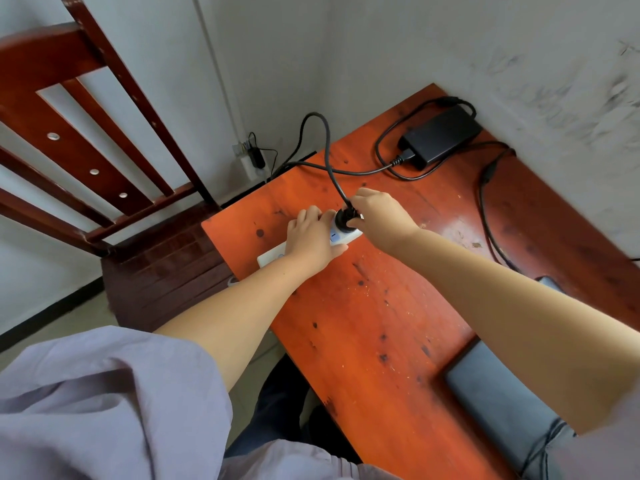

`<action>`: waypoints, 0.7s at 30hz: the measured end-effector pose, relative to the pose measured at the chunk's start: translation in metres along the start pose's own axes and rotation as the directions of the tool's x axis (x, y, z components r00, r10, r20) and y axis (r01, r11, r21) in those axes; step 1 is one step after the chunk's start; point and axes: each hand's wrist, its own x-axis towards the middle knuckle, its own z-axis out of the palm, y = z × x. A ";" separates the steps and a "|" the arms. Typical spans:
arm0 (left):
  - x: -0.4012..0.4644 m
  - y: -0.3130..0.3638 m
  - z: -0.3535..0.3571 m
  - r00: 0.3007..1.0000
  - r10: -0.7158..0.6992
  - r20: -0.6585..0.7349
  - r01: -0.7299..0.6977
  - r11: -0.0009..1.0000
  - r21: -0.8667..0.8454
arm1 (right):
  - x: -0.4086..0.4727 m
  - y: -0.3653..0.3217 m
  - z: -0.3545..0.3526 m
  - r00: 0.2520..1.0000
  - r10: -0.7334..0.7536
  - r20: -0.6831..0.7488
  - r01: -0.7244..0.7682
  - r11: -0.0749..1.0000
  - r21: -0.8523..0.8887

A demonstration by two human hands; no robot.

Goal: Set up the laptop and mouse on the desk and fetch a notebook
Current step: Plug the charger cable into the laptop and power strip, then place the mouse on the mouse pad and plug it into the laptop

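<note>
Early stage: right hand pinches round black plug at socket of white plastic power strip. left hand clamps strip, thumb on near side, fingers on far side. Black rectangular power brick at 1 o'clock on red-orange wooden desk. Flat grey laptop, probably, lid shut, at 4 o'clock. Mouse, notebook unseen. No legible writing; blue mark on strip unreadable.

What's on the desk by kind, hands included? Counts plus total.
hands: 2 (left hand, right hand)
power strip: 1
plug: 1
power adapter: 1
laptop: 1
Total: 6
</note>
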 end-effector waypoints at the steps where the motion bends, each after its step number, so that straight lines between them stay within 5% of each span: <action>1: 0.000 0.001 -0.001 1.000 -0.002 0.007 0.002 1.000 0.008 | -0.001 0.000 0.001 1.000 -0.002 -0.007 0.002 1.000 -0.003; 8: -0.010 0.011 -0.026 0.986 -0.062 0.156 0.046 0.993 0.110 | -0.007 0.000 0.001 0.999 0.019 -0.029 -0.017 0.999 0.043; 12: -0.021 0.017 -0.063 0.983 0.156 -0.098 -0.144 0.982 0.121 | -0.029 0.020 -0.013 0.997 0.062 -0.037 -0.054 0.982 0.180; 16: -0.018 0.059 -0.090 0.834 0.484 -0.265 -0.474 0.874 0.106 | -0.079 0.061 -0.029 0.948 0.256 -0.188 -0.206 0.946 0.249; 21: -0.006 0.156 -0.062 0.657 0.751 -0.070 -0.749 0.660 0.056 | -0.171 0.110 -0.025 0.785 0.571 -0.241 -0.457 0.796 0.398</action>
